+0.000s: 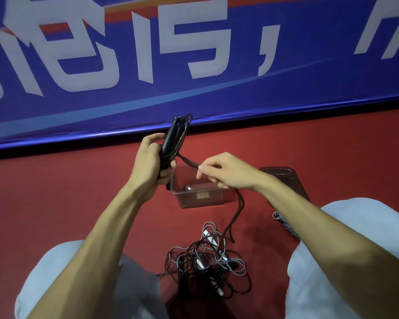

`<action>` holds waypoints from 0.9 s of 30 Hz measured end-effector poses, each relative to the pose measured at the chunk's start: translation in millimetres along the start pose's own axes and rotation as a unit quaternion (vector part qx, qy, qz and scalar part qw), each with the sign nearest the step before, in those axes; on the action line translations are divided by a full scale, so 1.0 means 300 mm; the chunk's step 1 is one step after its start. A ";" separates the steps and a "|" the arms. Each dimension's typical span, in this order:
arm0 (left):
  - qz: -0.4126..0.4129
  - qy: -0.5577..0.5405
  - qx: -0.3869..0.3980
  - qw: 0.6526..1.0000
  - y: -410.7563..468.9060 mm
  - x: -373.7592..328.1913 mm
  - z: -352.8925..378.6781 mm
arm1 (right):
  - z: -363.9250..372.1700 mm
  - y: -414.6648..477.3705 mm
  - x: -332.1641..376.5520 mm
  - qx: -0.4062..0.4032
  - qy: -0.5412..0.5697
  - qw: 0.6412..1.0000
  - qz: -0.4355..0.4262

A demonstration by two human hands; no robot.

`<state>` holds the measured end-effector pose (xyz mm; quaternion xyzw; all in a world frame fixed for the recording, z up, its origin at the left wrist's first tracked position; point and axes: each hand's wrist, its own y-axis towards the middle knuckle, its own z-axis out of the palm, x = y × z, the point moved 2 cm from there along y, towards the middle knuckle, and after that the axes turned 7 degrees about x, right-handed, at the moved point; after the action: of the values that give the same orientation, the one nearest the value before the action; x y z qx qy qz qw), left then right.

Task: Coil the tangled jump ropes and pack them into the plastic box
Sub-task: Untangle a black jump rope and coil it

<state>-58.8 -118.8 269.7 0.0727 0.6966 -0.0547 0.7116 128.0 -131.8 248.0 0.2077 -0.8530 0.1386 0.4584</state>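
Head view: at frame centre the black jump rope (171, 140) is bundled in the left hand (148, 168), fingers wrapped round handles and loops; the right hand (228, 174) pinches its braided tail. That limp tail hangs toward the tangled pile (207, 261) at lower centre and could snag there, or the springy loops could slip. Just below the hands, the clear, rigid plastic box (189, 202) stands open on the red floor (78, 203).

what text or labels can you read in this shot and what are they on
Banner: large white Chinese characters cut off at the top; only a comma "," reads surely, the one before it perhaps "传".
Sticker on the plastic box: too small to read.
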 end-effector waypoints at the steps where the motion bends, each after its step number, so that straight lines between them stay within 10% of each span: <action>1: 0.001 -0.009 -0.010 1.000 -0.002 -0.001 -0.001 | 0.011 -0.005 0.011 0.029 -0.013 0.999 0.004; 17: 0.012 0.396 -0.054 0.917 -0.018 0.012 0.003 | 0.015 -0.029 0.049 0.137 -0.284 0.949 -0.010; 27: -0.035 0.515 0.060 0.855 -0.011 0.054 0.015 | -0.052 -0.051 0.095 -0.054 -0.296 0.942 -0.147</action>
<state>-54.5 -122.4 253.5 0.1087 0.9608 -0.0763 0.2433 132.5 -144.9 281.0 0.3375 -0.9164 -0.0442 0.2105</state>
